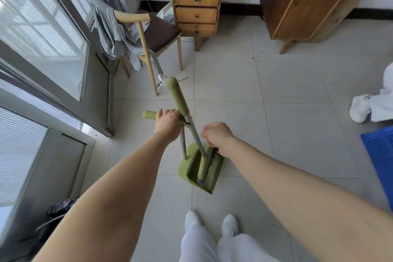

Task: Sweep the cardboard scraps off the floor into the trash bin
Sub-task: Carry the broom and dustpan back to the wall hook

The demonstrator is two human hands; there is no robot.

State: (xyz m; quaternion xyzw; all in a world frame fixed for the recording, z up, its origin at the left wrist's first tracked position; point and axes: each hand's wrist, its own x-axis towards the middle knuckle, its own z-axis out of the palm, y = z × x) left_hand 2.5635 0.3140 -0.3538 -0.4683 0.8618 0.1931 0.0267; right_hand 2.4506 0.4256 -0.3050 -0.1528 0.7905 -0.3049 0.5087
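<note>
Left hand [168, 123] grips the green dustpan handle [149, 114], fingers curled round it. Right hand [218, 138] is curled beside the broom shaft [196, 134]; whether it holds the shaft cannot be determined. Dustpan [184, 168] stands on the tiled floor [276, 134] ahead of the feet, with the broom head [203, 168] resting in it.

I see no sleeve on either arm: the left forearm [119, 187] and the right forearm [287, 181] are bare as far up as my view reaches. The left hand [168, 125] and right hand [219, 137] are bare too. Lower down I make out loose trousers [204, 244] in very pale, whitish cloth, softly creased. The left shoe [192, 219] and right shoe [229, 224] are plain white with rounded toes.
</note>
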